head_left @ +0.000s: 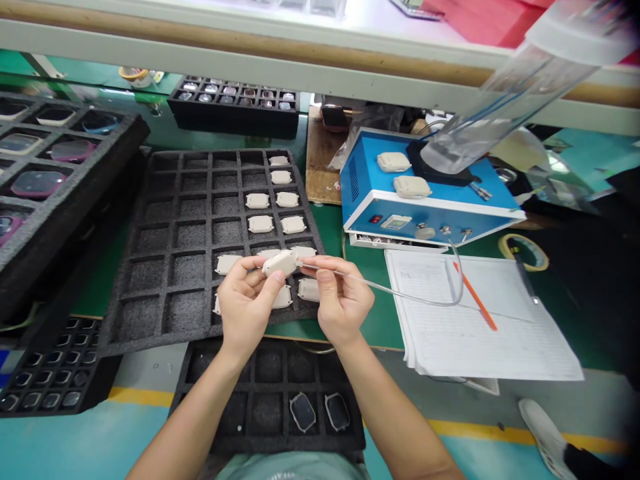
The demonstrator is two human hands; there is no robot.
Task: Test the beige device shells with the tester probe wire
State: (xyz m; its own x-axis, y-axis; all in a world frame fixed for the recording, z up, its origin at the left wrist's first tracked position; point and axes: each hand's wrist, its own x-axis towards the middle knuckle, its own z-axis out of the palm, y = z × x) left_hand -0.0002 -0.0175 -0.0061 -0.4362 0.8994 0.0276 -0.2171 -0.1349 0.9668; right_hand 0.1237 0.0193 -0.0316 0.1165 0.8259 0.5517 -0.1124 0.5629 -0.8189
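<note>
My left hand [246,301] is closed around a small cream plastic casing [280,263], held just above the black foam grid tray [175,247]. My right hand [340,297] pinches the end of a thin clear tube [400,293] right at the casing's right side. The tube curves away to the blue box machine [425,193]. Several more cream casings [273,212] lie in the tray's right-hand cells.
Two cream casings rest on top of the blue machine beside a clear cylinder [505,100]. A stack of paper [480,327] with an orange pen [475,297] lies to the right. More foam trays stand at left [55,173], behind [235,103] and on my lap [270,393].
</note>
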